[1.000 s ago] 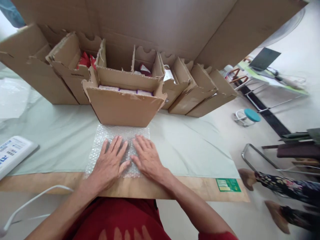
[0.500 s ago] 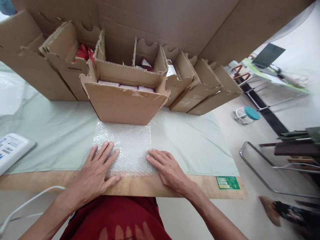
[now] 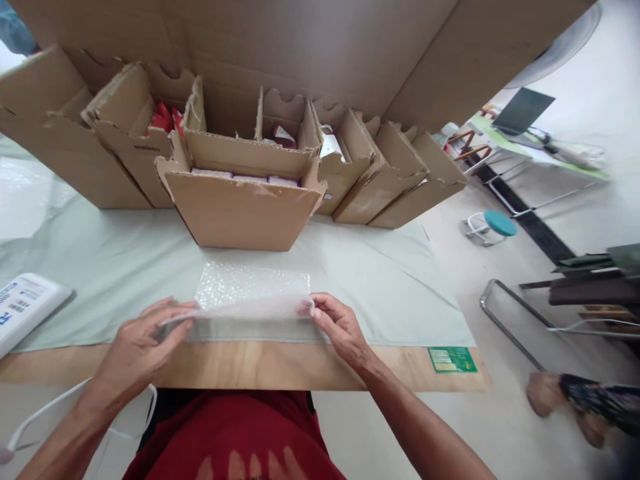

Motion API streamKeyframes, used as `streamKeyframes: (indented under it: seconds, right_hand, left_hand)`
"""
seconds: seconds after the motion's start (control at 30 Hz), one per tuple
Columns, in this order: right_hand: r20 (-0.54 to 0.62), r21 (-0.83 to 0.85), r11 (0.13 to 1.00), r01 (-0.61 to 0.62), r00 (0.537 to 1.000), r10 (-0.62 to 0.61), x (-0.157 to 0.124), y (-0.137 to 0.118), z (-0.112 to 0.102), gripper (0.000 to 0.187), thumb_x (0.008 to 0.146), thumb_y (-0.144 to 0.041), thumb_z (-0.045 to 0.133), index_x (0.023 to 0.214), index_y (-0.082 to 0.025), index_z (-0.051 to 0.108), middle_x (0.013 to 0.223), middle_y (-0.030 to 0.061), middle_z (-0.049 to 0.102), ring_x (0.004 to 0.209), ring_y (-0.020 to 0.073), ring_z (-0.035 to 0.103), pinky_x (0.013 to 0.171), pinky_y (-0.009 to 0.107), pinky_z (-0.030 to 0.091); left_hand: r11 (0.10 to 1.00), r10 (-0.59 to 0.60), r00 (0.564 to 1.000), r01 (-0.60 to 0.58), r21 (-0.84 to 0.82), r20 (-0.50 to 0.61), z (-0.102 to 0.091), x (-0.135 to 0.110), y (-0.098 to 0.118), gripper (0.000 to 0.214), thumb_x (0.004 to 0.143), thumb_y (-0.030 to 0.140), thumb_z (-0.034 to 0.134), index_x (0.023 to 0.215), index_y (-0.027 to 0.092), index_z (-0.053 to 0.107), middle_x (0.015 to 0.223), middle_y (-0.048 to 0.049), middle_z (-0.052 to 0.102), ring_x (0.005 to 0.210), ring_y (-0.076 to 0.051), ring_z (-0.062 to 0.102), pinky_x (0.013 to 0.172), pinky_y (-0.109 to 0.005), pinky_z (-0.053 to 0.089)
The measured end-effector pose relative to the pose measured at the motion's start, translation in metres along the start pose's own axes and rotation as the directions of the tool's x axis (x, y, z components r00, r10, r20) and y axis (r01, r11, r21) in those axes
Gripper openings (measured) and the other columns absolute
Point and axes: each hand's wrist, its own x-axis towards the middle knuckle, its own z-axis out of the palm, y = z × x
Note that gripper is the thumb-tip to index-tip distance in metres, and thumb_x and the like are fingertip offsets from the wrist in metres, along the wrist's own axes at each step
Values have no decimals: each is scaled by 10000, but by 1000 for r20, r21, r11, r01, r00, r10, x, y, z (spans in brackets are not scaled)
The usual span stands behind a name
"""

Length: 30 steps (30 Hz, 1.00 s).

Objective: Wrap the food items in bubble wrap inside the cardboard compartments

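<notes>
Clear bubble-wrap sheet (image 3: 253,293) lies near the cloth-covered table's (image 3: 125,267) front edge, before a brown cardboard box (image 3: 240,213). The left hand (image 3: 140,337) and right hand (image 3: 340,327) each pinch a near corner, which holds that edge raised and taut.

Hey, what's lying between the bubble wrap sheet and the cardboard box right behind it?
Nothing but a bare strip of the pale green cloth between the bubble wrap sheet and the cardboard box, seen in the head view.

both hands (image 3: 137,337) pinching bubble wrap (image 3: 253,293), cardboard box (image 3: 240,200) behind
</notes>
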Motion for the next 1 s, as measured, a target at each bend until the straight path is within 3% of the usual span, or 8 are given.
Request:
streamKeyframes:
  seconds: [0.1, 0.17, 0.3, 0.5, 0.67, 0.8, 0.9, 1.0]
  right_hand:
    - [82, 40, 999, 3, 997, -6, -12, 5, -6, 791, 835, -650, 711, 1481, -236, 521, 1422, 133, 626, 1268, 305, 631, 1071, 457, 511]
    - [42, -17, 1000, -6, 999, 7, -15, 9, -3, 873, 815, -591, 750, 1550, -241, 434, 1341, 120, 665, 1202, 284, 658, 1049, 446, 522]
    - [-188, -165, 985, -58, 982, 26, -4, 15, 13, 499, 932, -368, 618, 1406, -221, 557, 872, 11, 709, 785, 174, 678, 796, 323, 569]
    - [-269, -546, 837, -39, 954, -131, 15, 33, 23, 448, 939, -298, 591, 1374, -192, 581, 792, 8, 699, 705, 187, 656, 759, 345, 551]
    - [-214, -732, 681, -16, 954, -208, 21, 34, 8, 523, 944, -405, 625, 1395, -147, 562, 1102, 135, 722, 950, 285, 691, 844, 431, 569]
    - [-92, -796, 606, 4, 987, -128, 51, 19, 0, 546, 908, -391, 670, 1377, -125, 584, 1293, 195, 667, 1148, 339, 638, 971, 473, 520]
    - [24, -779, 626, -10, 999, 46, 76, 5, 2, 371, 892, -274, 662, 1244, -157, 661, 1134, 134, 724, 1062, 291, 645, 938, 402, 492]
    - [95, -748, 663, -20, 986, 138, 77, -7, 3, 109, 868, -192, 638, 961, -174, 692, 926, 76, 722, 928, 240, 639, 845, 330, 463]
  left_hand:
    - [965, -239, 971, 237, -114, -7, 3, 2, 10, 276, 855, 507, 625, 885, 274, 770, 947, -20, 819, 948, -266, 766, 825, -340, 595]
    - [946, -292, 956, 286, -153, -19, 8, 6, 20, 292, 839, 519, 607, 846, 267, 753, 891, -18, 810, 874, -249, 758, 805, -328, 585]
    - [957, -289, 951, 288, -32, -107, 17, 16, 31, 346, 856, 536, 552, 888, 251, 746, 930, -50, 811, 883, -275, 735, 853, -388, 557]
    - [941, -106, 987, 140, 309, -125, 31, 26, 26, 375, 962, 429, 421, 910, 231, 736, 894, -88, 774, 849, -273, 704, 812, -401, 507]
    - [853, -186, 973, 228, 469, -135, 29, 25, 29, 512, 988, 482, 420, 1275, 131, 656, 1084, -174, 717, 911, -313, 696, 781, -405, 503]
    - [835, -257, 966, 237, 497, -29, 22, 28, 31, 521, 1000, 476, 398, 1324, 126, 607, 998, -134, 745, 866, -328, 702, 745, -417, 503]
    - [846, -318, 945, 247, 472, 76, 21, 33, 32, 492, 994, 407, 400, 1328, 109, 601, 902, -95, 760, 827, -322, 712, 728, -412, 500]
    - [859, -256, 963, 190, 475, 79, 22, 35, 31, 478, 981, 345, 401, 1332, 95, 607, 884, -96, 758, 859, -315, 723, 799, -423, 506]
